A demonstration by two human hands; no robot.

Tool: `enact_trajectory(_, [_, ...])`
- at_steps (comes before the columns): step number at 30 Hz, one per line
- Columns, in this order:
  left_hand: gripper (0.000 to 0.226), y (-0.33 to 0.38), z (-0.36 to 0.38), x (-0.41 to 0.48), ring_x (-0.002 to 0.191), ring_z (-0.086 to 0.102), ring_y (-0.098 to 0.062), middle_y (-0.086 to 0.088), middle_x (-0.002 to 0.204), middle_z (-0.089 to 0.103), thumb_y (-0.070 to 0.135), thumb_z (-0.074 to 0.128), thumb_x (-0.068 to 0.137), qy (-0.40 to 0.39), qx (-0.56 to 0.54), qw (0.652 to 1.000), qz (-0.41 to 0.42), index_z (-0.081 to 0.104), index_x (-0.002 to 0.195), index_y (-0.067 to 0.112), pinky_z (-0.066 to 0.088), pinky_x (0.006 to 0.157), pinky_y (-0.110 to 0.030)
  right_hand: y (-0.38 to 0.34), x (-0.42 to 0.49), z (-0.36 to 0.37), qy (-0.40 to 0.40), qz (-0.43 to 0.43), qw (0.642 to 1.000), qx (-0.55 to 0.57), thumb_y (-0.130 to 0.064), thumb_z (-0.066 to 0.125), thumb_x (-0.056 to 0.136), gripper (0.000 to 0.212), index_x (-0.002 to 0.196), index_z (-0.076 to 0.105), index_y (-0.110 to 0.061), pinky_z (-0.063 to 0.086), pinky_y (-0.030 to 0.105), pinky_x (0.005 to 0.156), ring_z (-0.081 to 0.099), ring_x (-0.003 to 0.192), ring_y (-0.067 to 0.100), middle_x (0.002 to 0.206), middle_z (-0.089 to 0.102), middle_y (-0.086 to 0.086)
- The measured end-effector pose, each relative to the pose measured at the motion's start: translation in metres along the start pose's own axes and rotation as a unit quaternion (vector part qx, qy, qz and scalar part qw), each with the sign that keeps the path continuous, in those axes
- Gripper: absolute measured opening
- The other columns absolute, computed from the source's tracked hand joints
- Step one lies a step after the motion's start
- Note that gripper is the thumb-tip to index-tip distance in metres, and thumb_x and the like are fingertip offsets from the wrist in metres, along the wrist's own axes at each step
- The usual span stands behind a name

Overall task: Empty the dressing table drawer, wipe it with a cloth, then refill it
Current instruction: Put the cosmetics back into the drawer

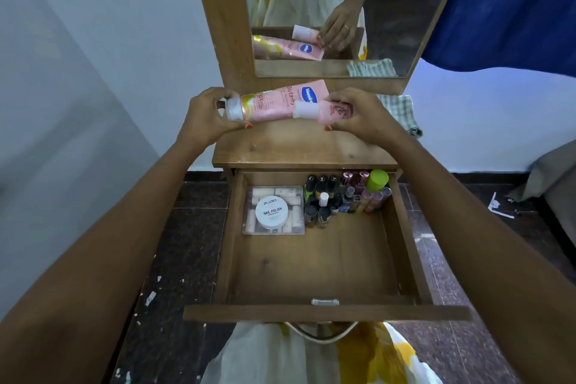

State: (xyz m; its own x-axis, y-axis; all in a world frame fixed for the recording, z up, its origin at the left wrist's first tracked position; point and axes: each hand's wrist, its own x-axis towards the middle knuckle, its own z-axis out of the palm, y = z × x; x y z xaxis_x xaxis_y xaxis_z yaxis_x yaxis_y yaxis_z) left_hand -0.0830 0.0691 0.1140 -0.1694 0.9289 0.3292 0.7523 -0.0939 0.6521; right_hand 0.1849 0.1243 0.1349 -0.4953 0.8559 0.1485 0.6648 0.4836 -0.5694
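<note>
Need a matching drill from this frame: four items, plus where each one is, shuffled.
Items
1. Vaseline tube
2. small pink bottle
3. Zudio nail polish tub
4. checked cloth

Places
A. on the clear box in the drawer
B. in the right hand
C. on the tabletop, behind the right hand
D. cap end in the left hand

Pairs: 1-D, 2-B, 3-A, 4-C

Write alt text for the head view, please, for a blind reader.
The left hand grips a pink lotion tube by its cap and the right hand holds a small pink bottle, at the tabletop. Below, the open drawer holds nail polish bottles and a clear box.
</note>
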Motion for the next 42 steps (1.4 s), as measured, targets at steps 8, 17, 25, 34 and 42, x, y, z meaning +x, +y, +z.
enact_trajectory(8, [0.062,0.018,-0.012,-0.048,0.103,0.057,-0.024,-0.016,0.115,0.059,0.016,0.085,0.06,-0.03,0.002,1.0,0.007,0.058,0.114,0.001,0.046,0.089,-0.028,-0.01,-0.053,-0.012,0.032,0.01,0.999,0.016,-0.013,0.077,0.069,0.06,0.124,0.054,-0.006,0.039,0.007,0.071,0.049,0.097,0.012,0.118,0.057,0.012])
enact_trajectory(17, [0.048,0.035,0.007,-0.122,0.088,0.056,-0.009,0.001,0.098,0.062,0.008,0.081,0.065,-0.119,-0.054,0.991,-0.01,0.061,0.109,0.005,0.04,0.071,0.002,-0.002,-0.11,0.0,0.025,0.019,0.999,0.008,-0.009,0.074,0.072,0.053,0.121,0.056,-0.004,0.042,0.026,0.08,0.054,0.098,0.02,0.114,0.06,0.016])
enact_trajectory(25, [0.047,0.027,0.05,-0.164,0.099,0.057,-0.012,-0.001,0.106,0.06,0.005,0.078,0.067,-0.231,-0.068,0.971,0.001,0.059,0.11,0.006,0.045,0.079,-0.004,0.009,-0.147,0.025,-0.005,0.052,0.998,0.028,-0.011,0.074,0.073,0.055,0.124,0.054,-0.009,0.039,0.019,0.079,0.047,0.102,0.009,0.122,0.057,0.009])
enact_trajectory(34, [0.04,0.021,0.08,-0.182,0.098,0.056,-0.014,-0.005,0.106,0.061,0.012,0.078,0.068,-0.333,-0.028,0.943,0.004,0.056,0.101,0.008,0.045,0.078,-0.015,0.024,-0.169,0.049,-0.03,0.09,0.994,0.049,-0.007,0.073,0.072,0.057,0.126,0.052,-0.008,0.041,0.011,0.083,0.048,0.11,0.014,0.128,0.053,0.01])
enact_trajectory(42, [0.04,0.022,0.094,-0.185,0.096,0.055,-0.02,-0.01,0.108,0.061,0.013,0.078,0.068,-0.359,0.009,0.933,0.014,0.053,0.098,0.005,0.045,0.074,-0.024,0.037,-0.172,0.055,-0.045,0.091,0.994,0.042,-0.01,0.073,0.073,0.057,0.126,0.052,-0.007,0.039,0.021,0.082,0.046,0.101,0.009,0.127,0.055,0.012])
